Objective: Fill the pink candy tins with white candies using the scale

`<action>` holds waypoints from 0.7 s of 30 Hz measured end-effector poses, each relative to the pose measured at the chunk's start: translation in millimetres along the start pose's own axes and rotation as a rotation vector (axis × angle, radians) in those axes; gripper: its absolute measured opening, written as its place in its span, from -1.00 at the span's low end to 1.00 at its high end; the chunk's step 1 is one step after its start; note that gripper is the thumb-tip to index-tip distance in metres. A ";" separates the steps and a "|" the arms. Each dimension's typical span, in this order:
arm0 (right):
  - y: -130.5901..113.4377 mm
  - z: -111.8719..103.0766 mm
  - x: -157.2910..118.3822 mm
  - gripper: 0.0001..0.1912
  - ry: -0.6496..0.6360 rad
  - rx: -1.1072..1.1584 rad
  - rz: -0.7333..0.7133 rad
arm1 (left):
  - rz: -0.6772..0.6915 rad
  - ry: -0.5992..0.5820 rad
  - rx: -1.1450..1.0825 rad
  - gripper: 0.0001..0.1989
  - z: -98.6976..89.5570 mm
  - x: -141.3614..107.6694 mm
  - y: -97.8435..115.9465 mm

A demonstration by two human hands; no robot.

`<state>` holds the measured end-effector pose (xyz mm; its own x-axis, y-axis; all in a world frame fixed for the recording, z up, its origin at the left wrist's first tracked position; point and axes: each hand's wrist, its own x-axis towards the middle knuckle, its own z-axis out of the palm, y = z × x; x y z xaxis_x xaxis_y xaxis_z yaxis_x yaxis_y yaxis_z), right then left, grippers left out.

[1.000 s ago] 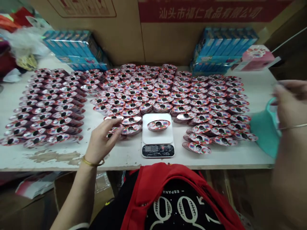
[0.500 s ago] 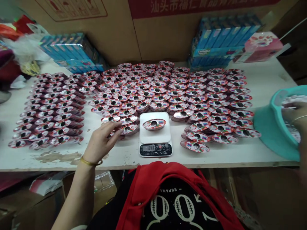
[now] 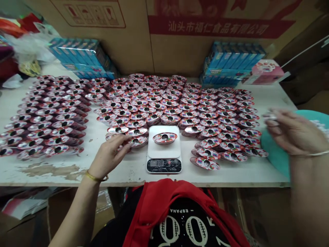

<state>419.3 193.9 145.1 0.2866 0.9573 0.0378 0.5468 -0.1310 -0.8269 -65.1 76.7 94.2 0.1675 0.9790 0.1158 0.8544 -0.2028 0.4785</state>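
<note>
The left hand lies open just left of the kitchen scale, its fingers loosely spread and curved, their tips at the edge of an oval red-and-silver pack. Another oval pack sits on the scale's white plate, just beyond those fingertips and to their right. Rows of matching packs, each with a dark round hole, cover the worktop on both sides of the scale and beyond it, with some stacked and overlapping.

The right hand hangs above a teal basin at the far right, well apart from the scale. Its fingers are pressed together, pinching a small pale piece, though blur hides what it is. Small pale pieces fill the basin beyond those fingers.
</note>
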 end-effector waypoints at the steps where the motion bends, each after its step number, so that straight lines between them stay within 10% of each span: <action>1: -18.7 22.5 -13.8 -0.80 -0.178 0.228 0.078 | 0.011 -0.004 -0.005 -0.74 1.3 0.1 1.4; 8: -92.5 165.6 -89.2 -0.76 -0.951 0.599 0.194 | 0.075 0.014 -0.049 -0.75 13.7 -10.0 5.4; 21: -78.8 190.2 -88.6 -0.80 -0.918 0.266 -0.219 | 0.019 0.025 -0.115 -0.77 18.0 -19.5 1.4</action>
<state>201.2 168.5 100.3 -0.5848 0.7967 -0.1524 0.2878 0.0281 -0.9573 -58.3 57.6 77.0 0.1695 0.9745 0.1469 0.7890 -0.2235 0.5724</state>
